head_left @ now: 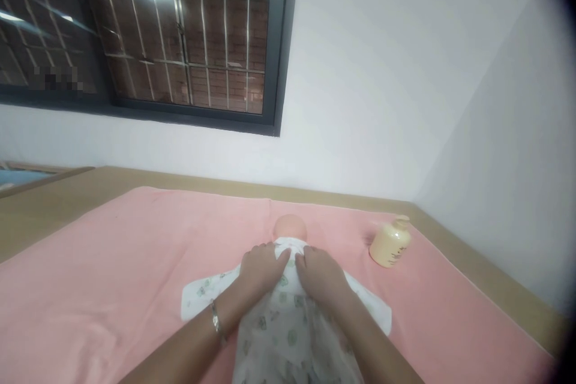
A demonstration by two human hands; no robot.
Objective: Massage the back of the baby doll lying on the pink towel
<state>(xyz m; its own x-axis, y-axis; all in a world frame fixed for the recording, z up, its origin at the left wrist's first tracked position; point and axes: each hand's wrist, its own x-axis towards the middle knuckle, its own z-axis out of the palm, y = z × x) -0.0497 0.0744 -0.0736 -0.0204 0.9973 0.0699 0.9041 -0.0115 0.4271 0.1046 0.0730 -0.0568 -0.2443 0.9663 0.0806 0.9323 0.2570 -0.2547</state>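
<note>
A baby doll (290,227) lies on a pink cloth, its smooth round head pointing away from me. It wears a white baby gown (288,336) with small green prints, and the sleeves spread out to both sides. My left hand (264,269) is closed over the gown near the left shoulder, thumb toward the middle of the upper body. On the opposite shoulder, my right hand (321,273) has its fingers curled on the fabric, thumb also turned inward. The doll's arms are hidden by the sleeves, and its lower body is covered by the gown.
The pink cloth (148,240) covers a tan surface (40,223) with a raised edge against a white wall. A cream pump-style bottle (387,246) stands tilted-looking at the right. A dark-framed window (275,72) with bars is above, left of centre.
</note>
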